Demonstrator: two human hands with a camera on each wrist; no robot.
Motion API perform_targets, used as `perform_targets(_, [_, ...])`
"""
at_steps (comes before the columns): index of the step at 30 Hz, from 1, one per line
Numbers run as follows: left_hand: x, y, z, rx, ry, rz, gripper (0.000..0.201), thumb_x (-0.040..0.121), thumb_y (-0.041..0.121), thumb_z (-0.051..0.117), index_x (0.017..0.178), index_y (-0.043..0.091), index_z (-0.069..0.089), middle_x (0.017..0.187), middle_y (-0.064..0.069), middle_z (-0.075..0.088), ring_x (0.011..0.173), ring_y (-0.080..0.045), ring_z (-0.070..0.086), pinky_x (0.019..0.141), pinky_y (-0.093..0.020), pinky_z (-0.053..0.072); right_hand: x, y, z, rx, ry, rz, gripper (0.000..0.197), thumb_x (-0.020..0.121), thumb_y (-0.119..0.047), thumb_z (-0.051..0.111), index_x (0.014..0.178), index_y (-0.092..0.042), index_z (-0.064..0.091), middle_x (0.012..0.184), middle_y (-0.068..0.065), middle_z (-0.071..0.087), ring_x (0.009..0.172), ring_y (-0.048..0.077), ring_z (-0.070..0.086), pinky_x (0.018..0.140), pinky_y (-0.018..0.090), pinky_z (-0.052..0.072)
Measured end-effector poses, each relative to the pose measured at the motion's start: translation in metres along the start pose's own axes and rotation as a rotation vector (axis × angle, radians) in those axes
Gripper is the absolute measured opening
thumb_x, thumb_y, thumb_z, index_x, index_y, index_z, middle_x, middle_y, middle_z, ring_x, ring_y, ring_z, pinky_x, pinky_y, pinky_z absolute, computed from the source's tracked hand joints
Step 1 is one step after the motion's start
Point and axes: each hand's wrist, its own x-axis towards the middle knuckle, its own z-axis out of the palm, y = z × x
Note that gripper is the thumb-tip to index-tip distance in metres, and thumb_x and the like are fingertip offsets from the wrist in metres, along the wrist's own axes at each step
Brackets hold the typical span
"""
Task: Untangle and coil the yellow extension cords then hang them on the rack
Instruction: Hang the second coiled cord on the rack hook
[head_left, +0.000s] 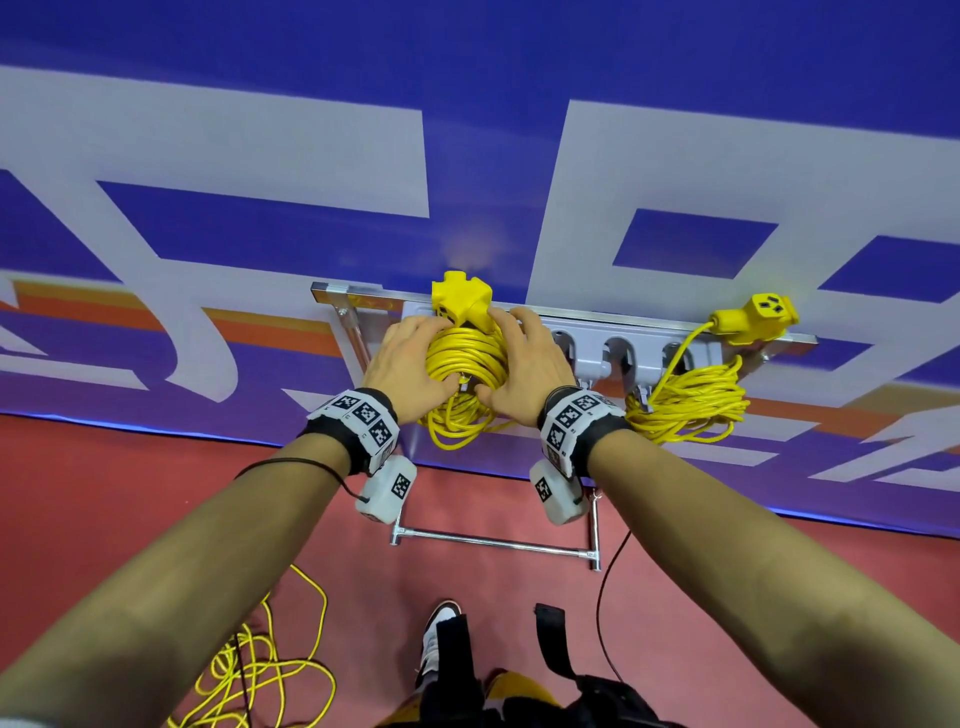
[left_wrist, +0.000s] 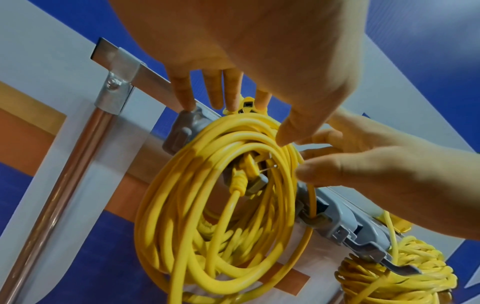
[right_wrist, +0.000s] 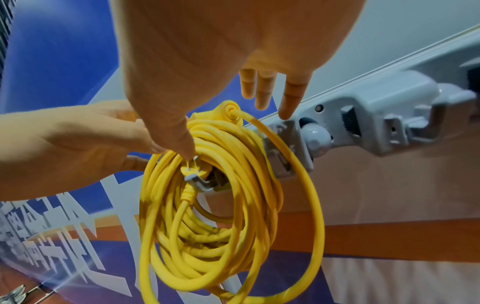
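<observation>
1. Yellow loose cord lies in a tangle on the red floor, nearest the viewer at the lower left. It is neither coiled nor hung, so by my judgement this part of the task is left to do.
2. Farther out, two bare forearms reach forward, each with a wrist band of black-and-white markers.
3. Beyond them, the left hand and the right hand sit on either side of a coiled cord at the rack. The left fingers are spread and fairly straight over the top of the coil, thumb touching its strands. The right thumb presses at the plug inside the coil, where a grey hook passes through; the other right fingers are straight, one fingertip on the rack.
4. This coil seems to hang from the hook already, its yellow socket block resting on top of the rack. The hands appear to be settling it.
5. To the right along the same rack, a second coil hangs finished, its socket end lying on the rack top.
6. Behind everything stands a blue wall banner with large pale shapes.
</observation>
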Motion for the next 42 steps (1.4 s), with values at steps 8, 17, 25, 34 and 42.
perform_targets(8, [-0.009, 0.015, -0.007, 0.133, 0.041, 0.005, 0.091, 0.065, 0.07, 0.05, 0.144, 0.025, 0.043, 0.15, -0.01, 0.038, 0.143, -0.032, 0.029, 0.116, -0.051, 0.029, -0.017, -0.011, -0.025, -0.031, 0.0, 0.032, 0.079, 0.074, -0.057, 0.068, 0.142, -0.025, 0.043, 0.15, 0.007, 0.036, 0.133, 0.034, 0.043, 0.105, 0.045, 0.043])
perform_targets(17, [-0.078, 0.035, -0.01, 0.217, 0.015, -0.071, 0.099, 0.068, 0.071, 0.05, 0.155, 0.031, 0.026, 0.165, -0.013, 0.012, 0.153, -0.031, 0.004, 0.122, -0.053, 0.01, -0.078, -0.028, -0.033, -0.063, -0.056, -0.006, 0.075, 0.079, -0.059, 0.063, 0.143, -0.026, 0.042, 0.148, 0.013, 0.042, 0.136, 0.035, 0.04, 0.11, 0.045, 0.038])
perform_targets(25, [-0.152, 0.023, -0.011, 0.268, -0.016, -0.06, 0.091, 0.08, 0.058, 0.068, 0.155, 0.032, 0.023, 0.165, -0.014, 0.009, 0.153, -0.031, 0.003, 0.122, -0.055, 0.01, -0.149, -0.045, -0.011, -0.046, -0.135, 0.079, 0.089, 0.072, -0.069, 0.053, 0.148, -0.027, 0.035, 0.15, 0.009, 0.039, 0.134, 0.035, 0.041, 0.106, 0.051, 0.041])
perform_targets(34, [-0.264, -0.001, -0.015, 0.156, -0.125, 0.076, 0.091, 0.081, 0.05, 0.071, 0.156, 0.029, 0.025, 0.163, -0.016, 0.013, 0.151, -0.033, 0.011, 0.118, -0.053, 0.025, -0.254, -0.112, 0.035, -0.006, -0.174, 0.165, 0.092, 0.075, -0.068, 0.055, 0.151, -0.023, 0.03, 0.153, 0.01, 0.035, 0.137, 0.032, 0.042, 0.108, 0.047, 0.041])
perform_targets(42, [-0.393, -0.03, -0.034, 0.164, -0.192, 0.079, 0.091, 0.081, 0.042, 0.075, 0.156, 0.03, 0.024, 0.165, -0.014, 0.01, 0.151, -0.032, 0.009, 0.118, -0.051, 0.027, -0.361, -0.19, 0.079, 0.06, -0.233, 0.222, 0.083, 0.082, -0.056, 0.064, 0.151, -0.021, 0.032, 0.155, 0.007, 0.03, 0.132, 0.028, 0.047, 0.106, 0.042, 0.044])
